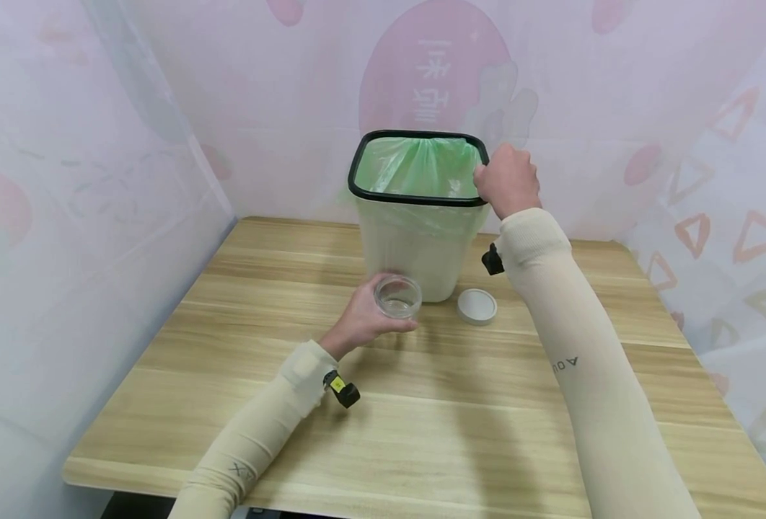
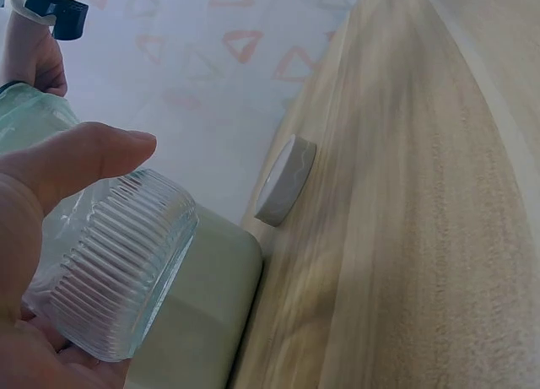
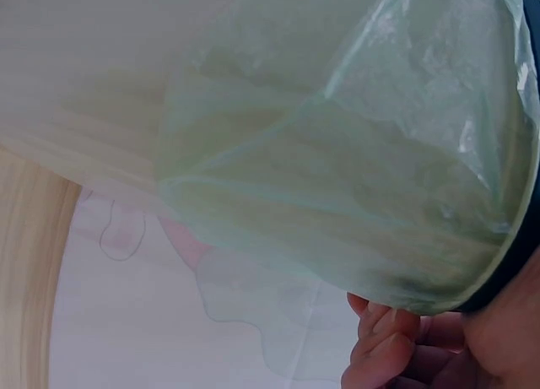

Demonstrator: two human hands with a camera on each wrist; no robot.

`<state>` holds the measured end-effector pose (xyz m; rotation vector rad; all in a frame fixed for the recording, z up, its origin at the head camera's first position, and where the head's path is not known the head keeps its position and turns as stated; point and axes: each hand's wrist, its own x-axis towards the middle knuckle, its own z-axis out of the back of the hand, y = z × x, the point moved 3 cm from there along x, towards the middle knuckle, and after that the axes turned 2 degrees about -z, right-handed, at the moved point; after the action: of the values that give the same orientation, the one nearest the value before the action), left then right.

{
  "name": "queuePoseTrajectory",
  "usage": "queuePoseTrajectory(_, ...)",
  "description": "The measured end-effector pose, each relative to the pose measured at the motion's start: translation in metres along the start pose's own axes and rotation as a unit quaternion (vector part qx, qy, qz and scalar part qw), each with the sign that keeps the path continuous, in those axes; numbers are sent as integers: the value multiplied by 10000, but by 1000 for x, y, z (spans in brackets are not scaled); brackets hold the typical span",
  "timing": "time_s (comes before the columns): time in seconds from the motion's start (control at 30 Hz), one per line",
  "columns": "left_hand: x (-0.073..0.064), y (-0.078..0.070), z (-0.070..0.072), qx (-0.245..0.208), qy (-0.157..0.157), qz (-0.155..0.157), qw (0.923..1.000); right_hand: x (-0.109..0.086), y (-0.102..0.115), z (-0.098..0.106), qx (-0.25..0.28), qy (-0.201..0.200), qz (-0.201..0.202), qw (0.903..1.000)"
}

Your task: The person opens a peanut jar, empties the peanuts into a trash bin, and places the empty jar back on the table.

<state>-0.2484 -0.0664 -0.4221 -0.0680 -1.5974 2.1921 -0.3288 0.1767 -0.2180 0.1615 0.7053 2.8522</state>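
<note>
In the head view my left hand [image 1: 362,318] grips a clear glass jar [image 1: 399,298], its open mouth facing up toward me. The left wrist view shows vertical ribs on the jar [image 2: 126,258], with the thumb on one side and fingers curled on the other. Behind the jar stands a pale trash bin [image 1: 415,249] with a black rim, lined by a green plastic bag [image 1: 415,167]. At the rim's right side my right hand [image 1: 510,179] holds on. Its fingers [image 3: 384,347] curl outside the bin beneath the bag in the right wrist view.
A round white lid [image 1: 477,306] lies on the wooden table [image 1: 409,447], right of the bin's base. Printed cloth walls [image 1: 279,108] enclose the table's back and sides.
</note>
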Motion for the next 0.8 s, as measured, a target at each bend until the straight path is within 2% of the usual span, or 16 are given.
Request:
queuePoseTrajectory(0.37,-1,15,-4,-66,-1,97,9999,0,2,0,9,46,-9,10000)
queuePoseTrajectory(0.8,-5,28,-11,-96,53,374,9992,-2,2,-2,-22,58,-33,10000)
